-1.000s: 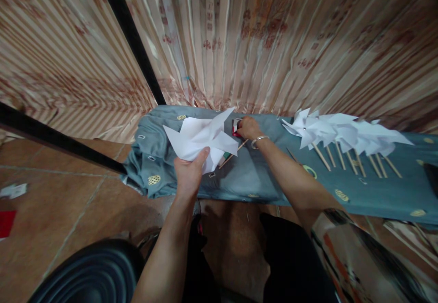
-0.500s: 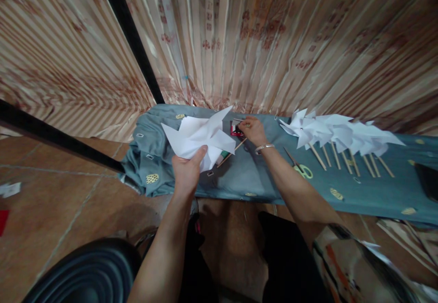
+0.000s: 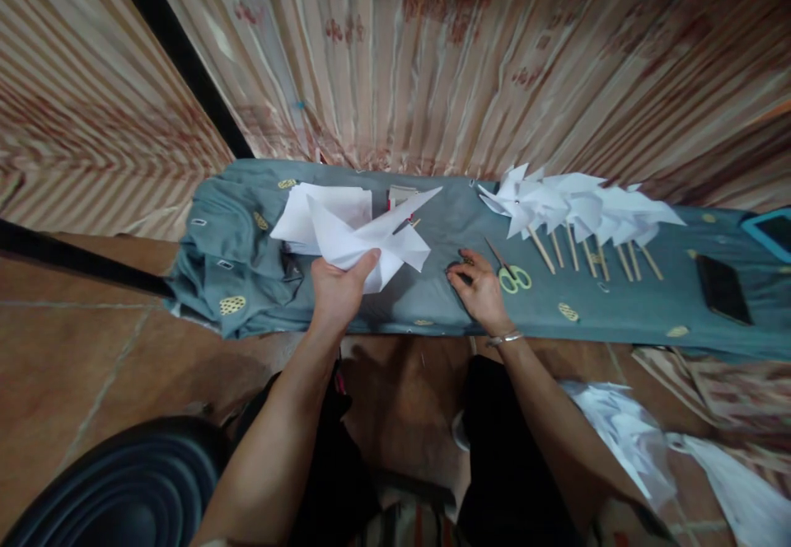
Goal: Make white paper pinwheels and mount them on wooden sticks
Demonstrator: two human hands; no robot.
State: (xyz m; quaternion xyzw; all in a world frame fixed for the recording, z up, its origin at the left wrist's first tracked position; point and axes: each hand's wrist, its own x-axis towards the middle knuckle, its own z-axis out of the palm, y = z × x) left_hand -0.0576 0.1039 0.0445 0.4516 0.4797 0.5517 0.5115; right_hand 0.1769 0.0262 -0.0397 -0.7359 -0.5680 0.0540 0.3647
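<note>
My left hand point(image 3: 337, 292) still pinches the folded white paper pinwheel point(image 3: 364, 238) above the grey-blue cloth point(image 3: 432, 304). My right hand point(image 3: 482, 292) has left the red box, now resting loosely open, empty, beside the scissors point(image 3: 510, 271).

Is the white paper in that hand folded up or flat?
Folded. The white paper in the left hand sticks out in pointed flaps like pinwheel blades, unlike the flat sheets lying behind it on the cloth.

The folded white paper point(image 3: 364, 238) is covering part of the small red item point(image 3: 409, 219) behind it, too small to identify. Whatever the right hand point(image 3: 480, 292) is pinching is hiding under its fingers. A blue tray point(image 3: 772, 232) is running off the right edge.
</note>
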